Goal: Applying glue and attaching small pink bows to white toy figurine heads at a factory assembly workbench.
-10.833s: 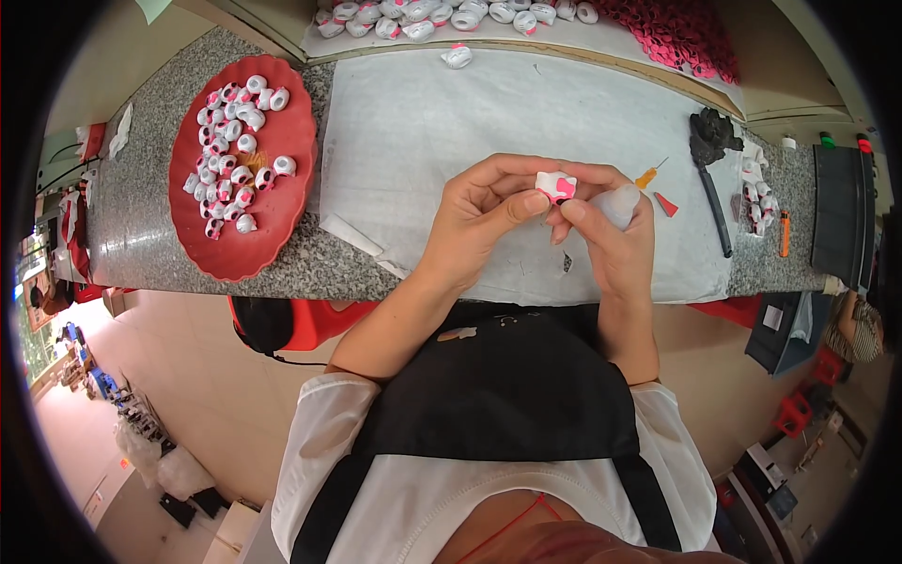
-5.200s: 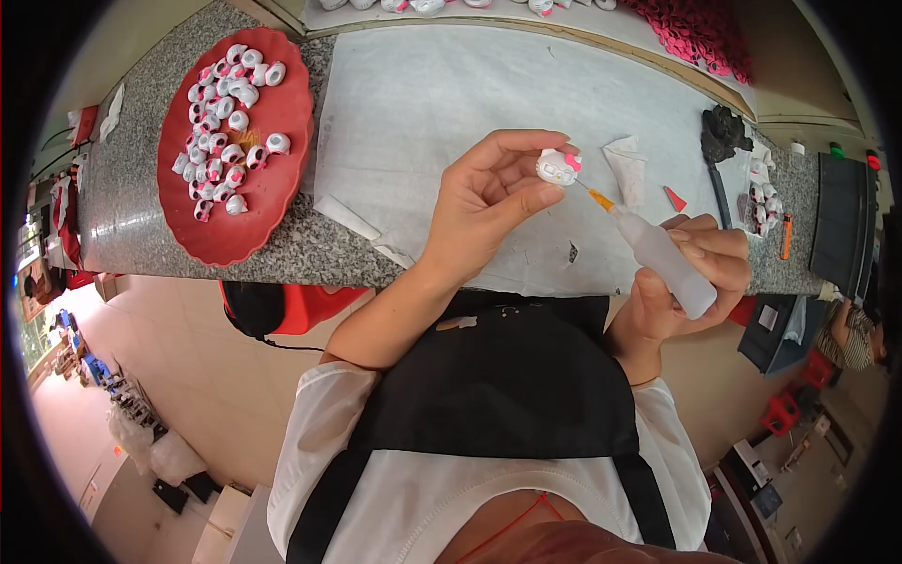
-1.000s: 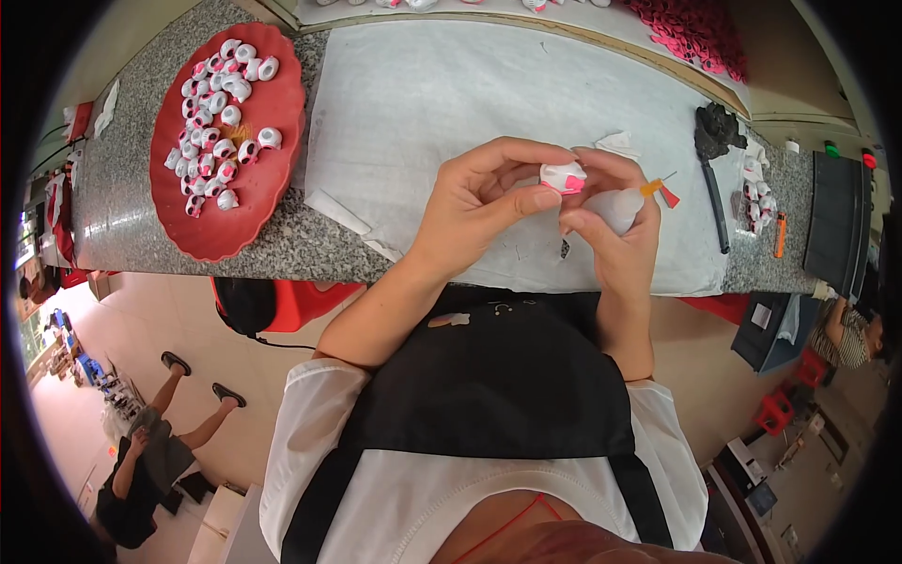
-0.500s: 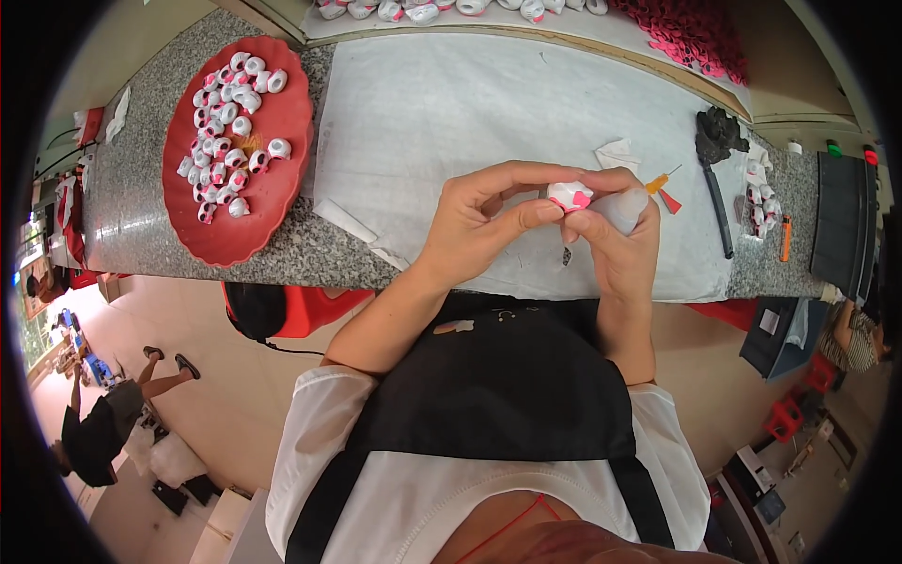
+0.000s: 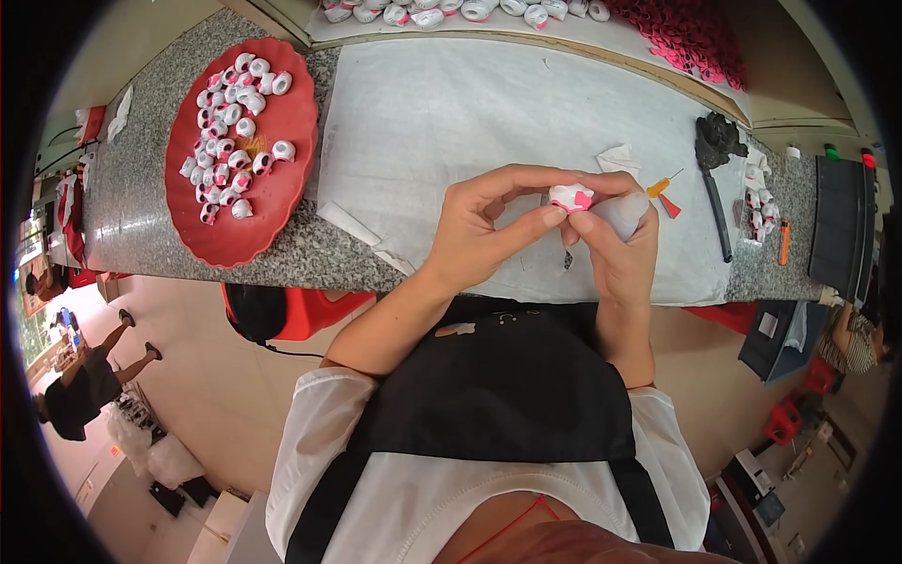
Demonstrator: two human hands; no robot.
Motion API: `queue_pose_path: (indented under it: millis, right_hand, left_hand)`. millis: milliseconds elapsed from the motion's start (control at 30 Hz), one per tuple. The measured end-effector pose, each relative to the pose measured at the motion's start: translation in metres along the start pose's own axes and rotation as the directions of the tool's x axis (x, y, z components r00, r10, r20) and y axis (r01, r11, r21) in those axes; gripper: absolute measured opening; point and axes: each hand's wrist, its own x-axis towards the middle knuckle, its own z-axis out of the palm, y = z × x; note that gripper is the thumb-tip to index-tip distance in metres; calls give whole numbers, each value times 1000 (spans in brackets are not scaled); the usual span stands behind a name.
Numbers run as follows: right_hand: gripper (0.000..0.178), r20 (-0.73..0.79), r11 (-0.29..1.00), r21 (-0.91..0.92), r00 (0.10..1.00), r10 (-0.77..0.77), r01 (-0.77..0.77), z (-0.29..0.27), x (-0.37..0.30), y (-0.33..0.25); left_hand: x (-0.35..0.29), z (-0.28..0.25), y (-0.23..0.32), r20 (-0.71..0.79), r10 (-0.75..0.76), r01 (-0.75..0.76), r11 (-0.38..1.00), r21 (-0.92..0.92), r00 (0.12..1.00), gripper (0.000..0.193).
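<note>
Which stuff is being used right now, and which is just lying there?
In use:
left hand
right hand
small white-and-pink piece, pinched between both hands
squeeze bottle in the right hand
red plate of similar pieces
white sheet under the hands

Lying about:
black tool
orange lighter
dark tray

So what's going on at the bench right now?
A person holds a small white-and-pink piece between the fingertips of both hands over a white sheet on the granite counter. The left hand pinches it from the left. The right hand also grips a squeeze bottle with an orange nozzle. A red tray of similar pieces sits to the left.
</note>
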Motion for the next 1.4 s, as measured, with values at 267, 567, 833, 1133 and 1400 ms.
queue_pose_path:
  millis: [267, 567, 833, 1133, 1400]
  right_hand:
    - [22, 34, 994, 85, 997, 67, -70, -3, 2, 4]
    - [24, 27, 991, 81, 994, 102, -104, -3, 3, 1]
    - [23, -43, 995, 50, 996, 84, -82, 1, 1, -3]
    - [39, -46, 995, -85, 998, 40, -44, 3, 6, -12]
    - [37, -54, 989, -13, 987, -150, 150, -30, -2, -13]
  left_hand:
    - [1, 2, 2, -13, -78, 76, 993, -93, 997, 25]
    - [2, -2, -3, 18, -52, 55, 981, -187, 998, 24]
    - [1, 3, 2, 2, -19, 19, 993, -119, 1000, 22]
    - [-12, -64, 66, -141, 534, -113, 415, 903, 834, 30]
    - [82, -45, 67, 341, 480, -408, 39, 912, 808, 26]
